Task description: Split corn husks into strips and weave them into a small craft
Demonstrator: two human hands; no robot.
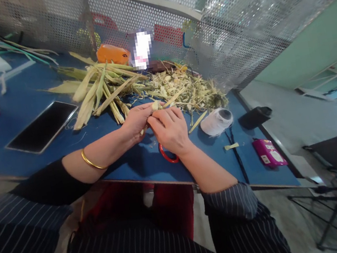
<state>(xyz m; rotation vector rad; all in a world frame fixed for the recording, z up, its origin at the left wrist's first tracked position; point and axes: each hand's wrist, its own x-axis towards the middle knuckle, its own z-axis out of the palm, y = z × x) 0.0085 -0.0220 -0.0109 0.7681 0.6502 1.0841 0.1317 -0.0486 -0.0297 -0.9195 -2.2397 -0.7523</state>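
My left hand and my right hand meet over the table's near part, fingers closed on a pale corn husk piece. A bit of it sticks out above the fingers, and the rest is hidden by them. Under my right hand a red loop shows, perhaps a scissors handle; what it belongs to is hidden. Long corn husks lie just beyond my left hand. Behind my right hand spreads a heap of shredded husk scraps. One loose husk strip lies right of it.
On the blue table are a white thread cone, a black roll, black cords and a purple packet at right. A dark phone lies at left. An orange packet stands before the perforated metal screen.
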